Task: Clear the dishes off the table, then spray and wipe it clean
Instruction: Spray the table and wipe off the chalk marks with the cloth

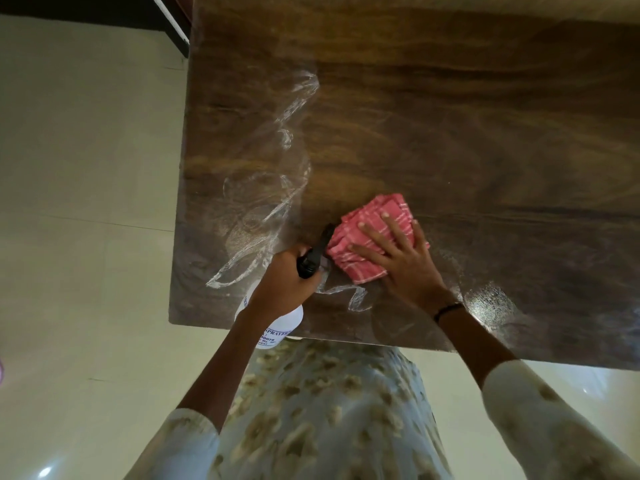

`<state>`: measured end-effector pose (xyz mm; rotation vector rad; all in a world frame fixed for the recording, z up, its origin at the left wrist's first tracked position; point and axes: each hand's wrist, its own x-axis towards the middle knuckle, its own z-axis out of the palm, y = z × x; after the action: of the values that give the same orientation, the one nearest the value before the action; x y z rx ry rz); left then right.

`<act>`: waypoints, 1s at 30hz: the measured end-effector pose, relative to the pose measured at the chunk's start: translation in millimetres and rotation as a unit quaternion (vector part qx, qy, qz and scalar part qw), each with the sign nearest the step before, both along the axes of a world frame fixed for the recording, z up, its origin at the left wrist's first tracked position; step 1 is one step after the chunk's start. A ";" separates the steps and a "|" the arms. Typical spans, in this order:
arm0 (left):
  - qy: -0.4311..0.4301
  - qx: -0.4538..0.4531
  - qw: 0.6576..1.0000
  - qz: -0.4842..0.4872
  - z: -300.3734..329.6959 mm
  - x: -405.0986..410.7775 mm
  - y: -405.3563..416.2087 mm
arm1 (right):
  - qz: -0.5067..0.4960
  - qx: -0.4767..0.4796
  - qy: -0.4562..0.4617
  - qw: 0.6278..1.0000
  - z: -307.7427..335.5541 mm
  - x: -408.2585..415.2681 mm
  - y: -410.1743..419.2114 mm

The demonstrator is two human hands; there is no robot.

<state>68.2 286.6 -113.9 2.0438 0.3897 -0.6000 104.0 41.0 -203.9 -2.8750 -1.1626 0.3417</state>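
Left hand grips the spray bottle at six o'clock; right hand presses flat on the pink cloth, mid-wipe. Wet streaks at nine o'clock, probably spray, need sweeping next across the table.

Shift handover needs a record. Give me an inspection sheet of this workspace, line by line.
Surface: wooden table, wet streaks and foam trails across its left and near parts; no dishes seen.
Job's things: folded pink cloth flat on the table; white spray bottle at the near edge, black nozzle pointing over the table.
Clutter: nothing seen.
Grips: left hand grips the bottle's neck; right hand presses the cloth with spread fingers.
Cables: nothing seen.
Surroundings: pale tiled floor around the table; dark furniture edge at top left.
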 end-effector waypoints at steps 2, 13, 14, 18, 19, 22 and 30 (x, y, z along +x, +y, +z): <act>-0.002 0.000 1.000 -0.004 0.5 -0.8 0.9 | -0.069 -0.008 0.006 0.998 2.5 7.1 -20.5; -0.015 0.022 1.000 -0.008 -3.7 -28.2 3.2 | -0.151 0.035 0.063 0.986 8.0 13.0 82.1; -0.009 0.024 1.000 -0.008 -3.7 -32.3 2.6 | -0.117 0.031 0.056 0.991 7.9 0.8 76.3; 0.006 0.025 1.000 -0.006 -8.1 -50.7 -1.9 | -0.042 0.007 0.025 0.999 -0.6 -31.1 19.0; 0.017 0.023 1.000 -0.003 -9.0 -55.7 -4.7 | -0.056 0.011 0.023 0.998 -0.7 -32.8 3.8; 0.044 0.013 0.999 -0.004 -10.0 -70.0 -14.0 | -0.163 0.027 0.035 0.986 0.8 -28.4 -19.5; 0.060 0.015 0.997 -0.054 -7.8 -106.6 -46.8 | -0.253 0.046 0.071 0.964 5.3 -27.4 -3.6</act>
<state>-38.4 239.8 -121.8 2.0739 0.3618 -0.7898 76.6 37.4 -198.5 -2.8669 -0.3828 0.4444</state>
